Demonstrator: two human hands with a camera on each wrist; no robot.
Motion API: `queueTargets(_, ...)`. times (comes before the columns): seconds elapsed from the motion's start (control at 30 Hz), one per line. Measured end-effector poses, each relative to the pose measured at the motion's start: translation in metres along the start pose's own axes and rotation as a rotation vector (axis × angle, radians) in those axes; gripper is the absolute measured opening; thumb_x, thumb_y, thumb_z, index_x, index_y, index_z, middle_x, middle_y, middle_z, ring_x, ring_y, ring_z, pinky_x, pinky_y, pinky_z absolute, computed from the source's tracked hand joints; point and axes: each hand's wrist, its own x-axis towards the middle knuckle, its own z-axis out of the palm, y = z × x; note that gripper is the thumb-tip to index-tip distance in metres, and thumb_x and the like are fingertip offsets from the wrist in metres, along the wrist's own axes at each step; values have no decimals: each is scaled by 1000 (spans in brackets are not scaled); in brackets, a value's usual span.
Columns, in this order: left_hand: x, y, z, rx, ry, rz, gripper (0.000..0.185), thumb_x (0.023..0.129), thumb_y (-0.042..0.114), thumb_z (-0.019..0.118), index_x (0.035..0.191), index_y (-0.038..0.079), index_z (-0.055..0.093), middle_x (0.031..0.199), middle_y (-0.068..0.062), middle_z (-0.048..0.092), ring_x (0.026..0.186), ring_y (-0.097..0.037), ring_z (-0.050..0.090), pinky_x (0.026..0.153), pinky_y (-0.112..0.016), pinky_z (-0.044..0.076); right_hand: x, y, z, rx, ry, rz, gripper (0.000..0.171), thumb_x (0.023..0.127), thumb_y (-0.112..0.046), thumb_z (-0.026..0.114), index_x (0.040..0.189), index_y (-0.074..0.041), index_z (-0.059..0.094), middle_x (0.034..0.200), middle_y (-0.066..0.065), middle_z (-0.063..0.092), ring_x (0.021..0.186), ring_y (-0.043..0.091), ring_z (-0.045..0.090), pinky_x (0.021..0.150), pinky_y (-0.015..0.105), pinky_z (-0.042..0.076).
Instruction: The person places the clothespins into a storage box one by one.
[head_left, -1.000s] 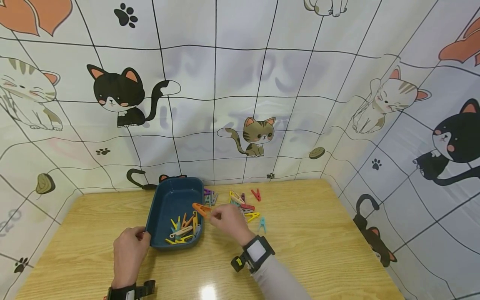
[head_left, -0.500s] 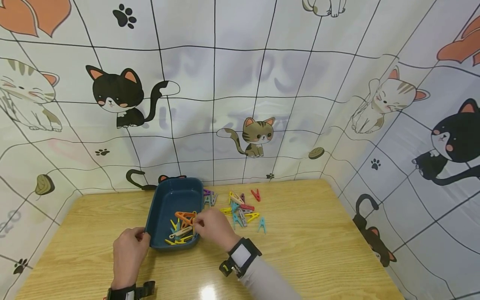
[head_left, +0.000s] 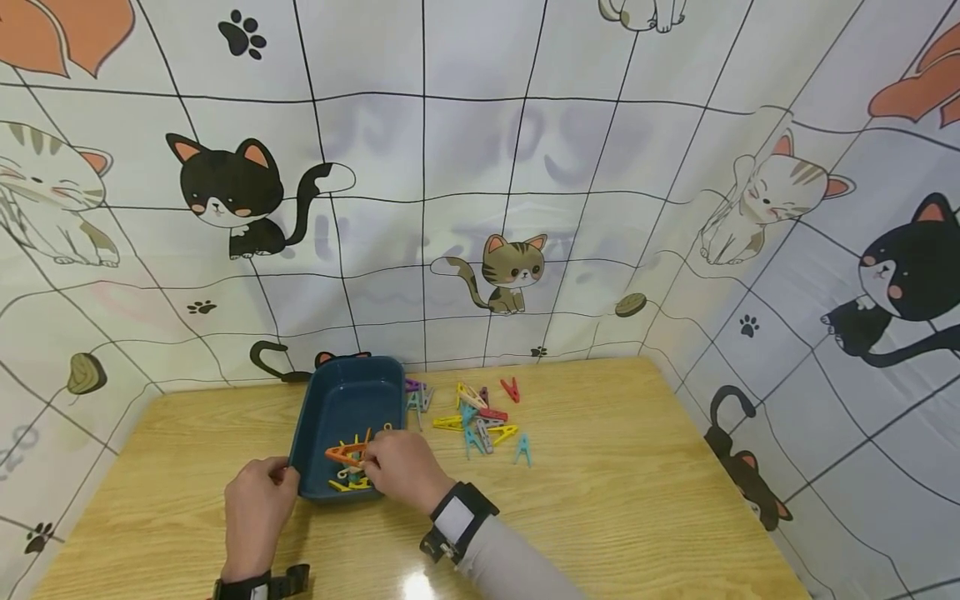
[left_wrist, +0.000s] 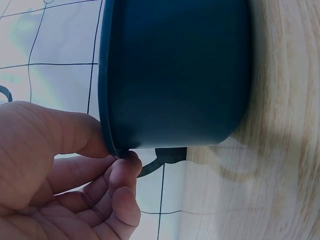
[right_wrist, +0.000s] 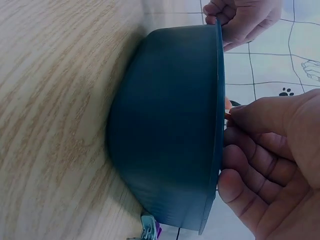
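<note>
Head: left hand (head_left: 258, 508) on bin rim (head_left: 300, 422)

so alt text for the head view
A right hand holds an orange clothespin over a blue bin containing other clothespins; the left hand pinches its rim. More clothespins lie right of it on a wooden table, against a cat-print backdrop.

We had the tray (head_left: 352, 385) left of centre on the table (head_left: 637, 500), the backdrop (head_left: 375, 167) behind it, clothespins (head_left: 349, 485) in its near end, loose pegs (head_left: 492, 414) to its right, some just beside it.
</note>
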Motion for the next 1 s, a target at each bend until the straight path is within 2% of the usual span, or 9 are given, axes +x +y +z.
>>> queueTargets(0.23, 0, 0, 1, 4, 7, 1, 22, 84, 1, 63, 96, -13, 75, 74, -17, 66, 65, -29, 61, 55, -36, 43, 5, -3, 2, -17, -7, -54, 18, 99, -20, 69, 83, -19, 78, 79, -9, 69, 64, 0, 52, 57, 12, 35)
queueTargets(0.47, -1, 0, 1, 0, 5, -1, 21, 85, 1, 63, 95, -13, 75, 75, -18, 66, 64, -28, 61, 54, -35, 43, 7, -5, 9, -84, -36, -74, 14, 99, -25, 70, 91, -22, 81, 84, -11, 71, 71, 0, 59, 58, 13, 38)
queueTargets(0.77, -2, -1, 1, -7, 6, 29, 22, 84, 0, 61, 95, -13, 75, 74, -17, 66, 63, -28, 61, 55, -40, 46, 7, -5, 13, -23, -32, -71, 15, 99, -23, 70, 91, -21, 82, 87, -10, 73, 75, 0, 64, 65, 12, 46)
queueTargets(1.0, -1, -1, 1, -11, 13, 32, 23, 84, 0, 61, 95, -14, 75, 74, -17, 66, 63, -29, 61, 54, -40, 46, 2, 1, 7, 49, 16, -38, 14, 99, -20, 70, 89, -18, 80, 83, -9, 70, 74, 0, 61, 67, 12, 45)
